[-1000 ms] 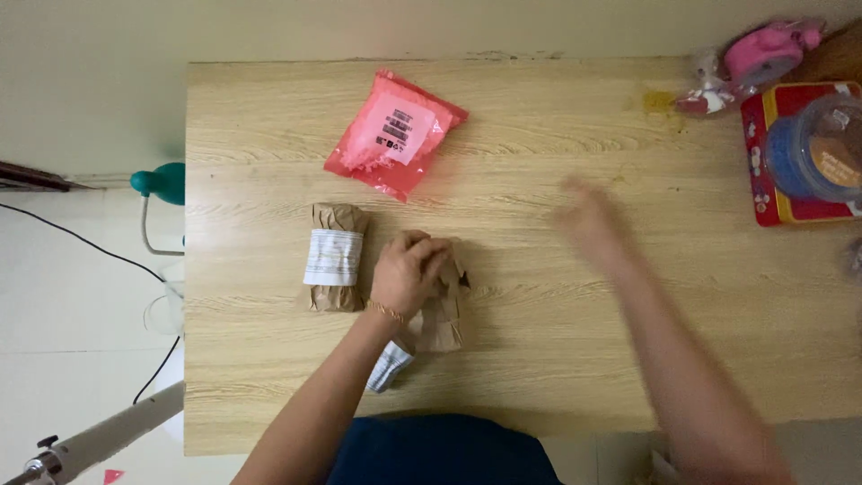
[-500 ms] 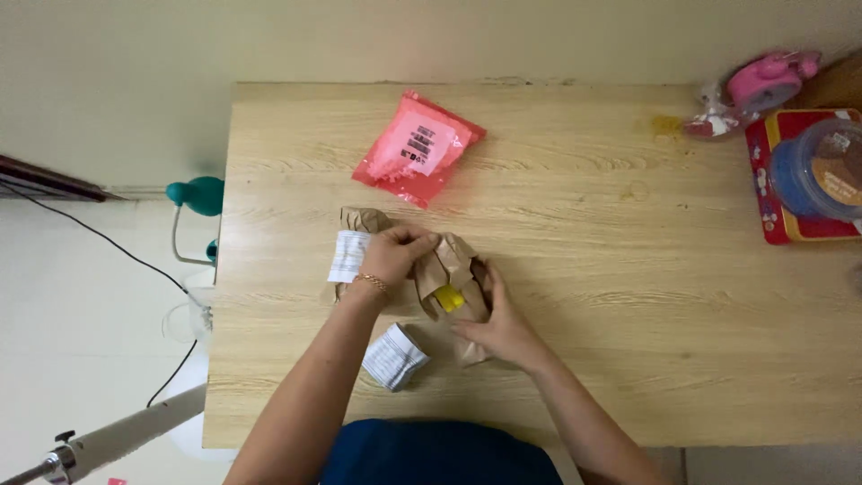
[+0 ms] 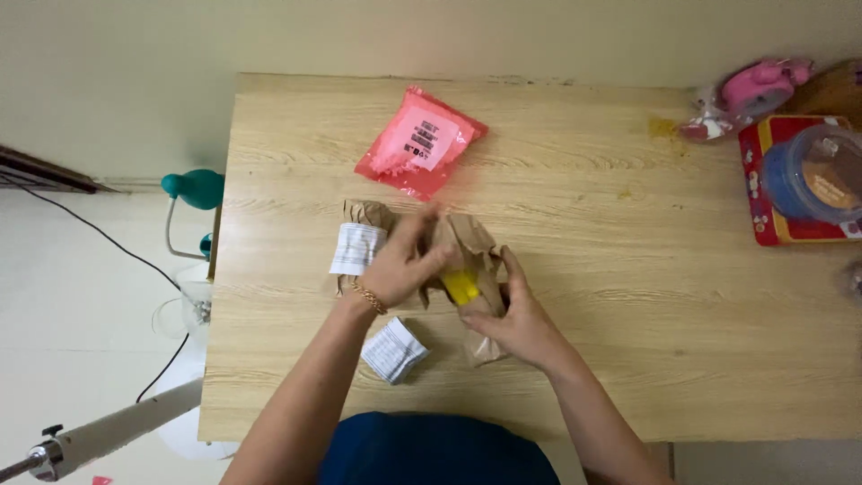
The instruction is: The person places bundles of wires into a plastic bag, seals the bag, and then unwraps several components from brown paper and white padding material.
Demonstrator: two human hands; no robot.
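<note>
A crumpled brown paper bag (image 3: 473, 241) lies near the middle of the wooden table (image 3: 628, 269). My left hand (image 3: 400, 265) grips its left side and my right hand (image 3: 510, 316) holds its lower right part. Between the two hands a small yellow thing (image 3: 461, 286) shows at the bag's mouth. A second brown paper bundle (image 3: 364, 216) with a white slip (image 3: 357, 249) stapled on it lies just left of my left hand. A folded white receipt (image 3: 394, 350) rests on the table below my left wrist.
A pink plastic mailer pouch (image 3: 419, 145) lies toward the back of the table. At the right edge stand a red tin (image 3: 763, 211) with a blue-lidded jar (image 3: 815, 172) on it, and a pink tape dispenser (image 3: 759, 85). A teal lamp (image 3: 192, 187) stands off the left edge.
My right hand came back from the right side of the table and took hold of the brown bag. The yellow thing came into sight at the bag's opening. The camera shifted left.
</note>
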